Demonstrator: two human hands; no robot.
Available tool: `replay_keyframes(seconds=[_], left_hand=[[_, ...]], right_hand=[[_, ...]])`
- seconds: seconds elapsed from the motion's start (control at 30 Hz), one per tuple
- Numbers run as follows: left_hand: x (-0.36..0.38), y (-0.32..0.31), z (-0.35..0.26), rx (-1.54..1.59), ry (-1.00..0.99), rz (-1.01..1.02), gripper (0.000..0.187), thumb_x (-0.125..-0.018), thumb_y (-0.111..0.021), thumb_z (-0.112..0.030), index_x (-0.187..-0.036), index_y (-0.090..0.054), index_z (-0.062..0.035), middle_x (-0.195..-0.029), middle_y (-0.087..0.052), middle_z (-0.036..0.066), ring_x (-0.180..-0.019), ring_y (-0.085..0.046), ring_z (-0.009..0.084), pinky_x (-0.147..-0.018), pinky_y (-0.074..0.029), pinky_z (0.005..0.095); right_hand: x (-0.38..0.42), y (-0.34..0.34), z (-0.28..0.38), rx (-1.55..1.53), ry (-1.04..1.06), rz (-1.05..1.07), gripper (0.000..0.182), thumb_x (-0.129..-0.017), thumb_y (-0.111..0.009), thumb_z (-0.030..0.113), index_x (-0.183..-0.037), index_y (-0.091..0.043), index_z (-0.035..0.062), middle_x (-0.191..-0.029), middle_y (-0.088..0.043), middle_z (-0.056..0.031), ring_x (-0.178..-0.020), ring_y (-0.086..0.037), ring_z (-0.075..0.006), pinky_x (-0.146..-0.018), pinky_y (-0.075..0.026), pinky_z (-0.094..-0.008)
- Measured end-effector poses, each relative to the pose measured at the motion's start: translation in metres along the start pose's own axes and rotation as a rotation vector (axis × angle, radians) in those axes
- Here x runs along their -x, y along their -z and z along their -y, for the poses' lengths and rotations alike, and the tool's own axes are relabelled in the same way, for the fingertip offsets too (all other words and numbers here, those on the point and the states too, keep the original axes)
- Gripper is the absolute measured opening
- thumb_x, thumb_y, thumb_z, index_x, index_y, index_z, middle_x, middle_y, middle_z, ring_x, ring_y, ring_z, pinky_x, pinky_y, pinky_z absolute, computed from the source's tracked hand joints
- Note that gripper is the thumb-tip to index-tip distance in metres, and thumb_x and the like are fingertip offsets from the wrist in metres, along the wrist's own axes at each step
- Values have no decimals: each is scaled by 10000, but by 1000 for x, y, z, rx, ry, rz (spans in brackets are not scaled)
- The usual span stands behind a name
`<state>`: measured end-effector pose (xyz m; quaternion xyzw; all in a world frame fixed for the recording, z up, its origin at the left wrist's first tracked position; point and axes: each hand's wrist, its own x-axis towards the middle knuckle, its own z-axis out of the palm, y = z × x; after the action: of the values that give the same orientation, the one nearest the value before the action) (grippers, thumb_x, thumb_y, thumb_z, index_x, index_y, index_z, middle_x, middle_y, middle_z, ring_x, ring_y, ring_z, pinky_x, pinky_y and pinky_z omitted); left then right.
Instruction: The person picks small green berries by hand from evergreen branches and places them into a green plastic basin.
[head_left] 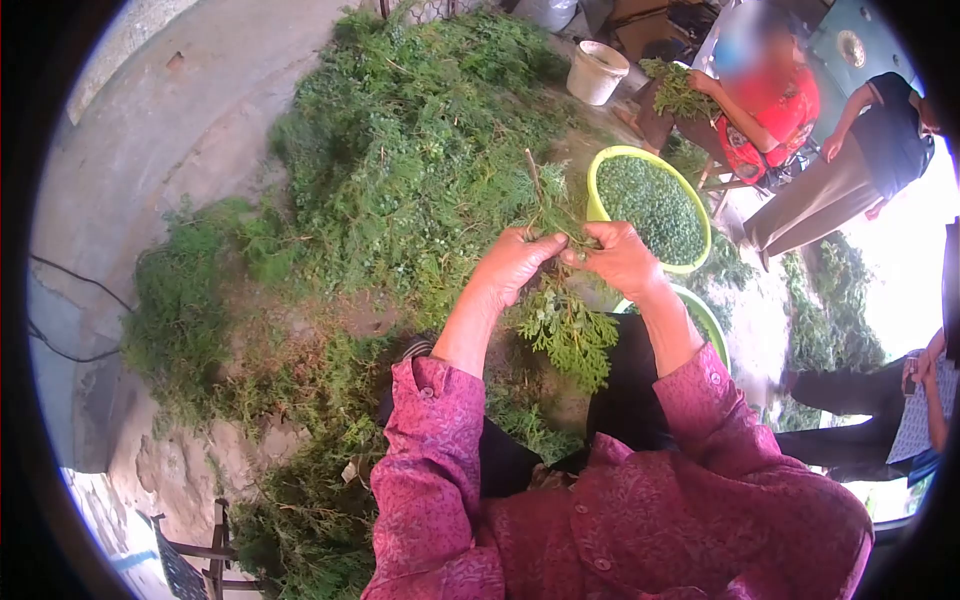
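Note:
Both hands meet in the middle of the head view around a leafy green conifer branch [572, 335]. My left hand [517, 265] is closed, its thumb and fingers pinching the stem. My right hand [622, 257] grips the same branch right beside it, fingers curled in. The flat, fan-like leaves hang down below the hands, and a bare twig end sticks up above them. Just beyond my right hand stands a yellow-rimmed basin [708, 222] full of small green cones or berries. A second green-rimmed basin [712, 322] is partly hidden behind my right forearm.
A large heap of cut green branches [400, 150] covers the ground ahead and to the left. A white bucket [597, 75] stands at the back. A seated person in red [770, 120] holds a branch; other people stand at right. A dark stool [205, 555] is at lower left.

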<state>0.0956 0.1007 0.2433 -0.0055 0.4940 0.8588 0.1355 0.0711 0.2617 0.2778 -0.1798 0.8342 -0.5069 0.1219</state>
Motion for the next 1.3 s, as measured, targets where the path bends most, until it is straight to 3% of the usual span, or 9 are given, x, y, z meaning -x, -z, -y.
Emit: replay_keyframes(seconds=[0.23,0.57,0.87,0.97,1.07,1.1,1.17,1.23,1.3], left_hand=[[-14,14,3,139,-65,-317,161,-767,-619,-109,-872,-589,9,-742,-610,79,-601,-584,164,-480,-469,287],[-20,11,16,89,-242,-422,172,-769,-625,-140,-808,-591,24,-719,-603,92,-582,-573,159,-485,-450,275],[-16,7,15,29,-315,-495,133,-791,-593,-119,-744,-577,4,-638,-560,28,-521,-505,100,-451,-395,247],[-17,14,9,150,-305,-557,137,-802,-588,-127,-751,-567,-1,-637,-560,42,-517,-539,125,-423,-404,260],[-13,13,-1,191,-294,-517,140,-812,-584,-135,-768,-566,-3,-666,-575,61,-527,-560,146,-416,-417,281],[-11,14,-4,211,-291,-497,141,-817,-583,-139,-777,-565,-5,-681,-582,71,-532,-570,157,-412,-424,291],[-7,19,-4,200,-246,-454,135,-807,-598,-135,-810,-564,-4,-709,-593,72,-546,-575,160,-425,-431,293],[-7,23,-5,254,-217,-359,151,-792,-619,-137,-847,-563,-9,-746,-604,77,-560,-579,168,-444,-439,288],[-6,23,-5,240,-209,-326,161,-787,-625,-139,-858,-563,-8,-759,-607,81,-575,-582,171,-470,-457,290]], right_hand=[[13,14,11,69,58,-344,262,-702,-682,133,-900,-595,-16,-766,-625,-67,-681,-565,-81,-612,-464,-233],[18,-41,17,545,219,-176,253,-690,-637,209,-865,-549,49,-741,-598,-155,-674,-584,-344,-612,-458,-412],[13,-50,26,689,246,-210,202,-680,-590,170,-812,-502,45,-720,-585,-183,-661,-570,-370,-587,-451,-439],[25,-55,36,603,230,-145,159,-687,-581,124,-799,-519,29,-686,-579,-160,-611,-586,-291,-558,-454,-384],[37,-64,24,-109,293,262,82,-733,-530,34,-809,-553,11,-701,-555,-56,-539,-477,-83,-443,-397,-256],[36,-53,20,-110,290,265,82,-733,-530,34,-809,-553,11,-701,-555,-56,-539,-477,-83,-443,-397,-256],[32,-14,12,-967,-178,369,79,-748,-546,57,-825,-544,37,-817,-532,-65,-521,-436,-85,-381,-334,-193],[32,11,20,-1314,-272,311,84,-778,-544,67,-859,-523,58,-883,-491,-90,-503,-400,-76,-363,-271,-135],[37,19,28,-1261,-287,154,92,-808,-540,99,-882,-502,59,-817,-505,-90,-488,-406,-78,-359,-276,-132]])
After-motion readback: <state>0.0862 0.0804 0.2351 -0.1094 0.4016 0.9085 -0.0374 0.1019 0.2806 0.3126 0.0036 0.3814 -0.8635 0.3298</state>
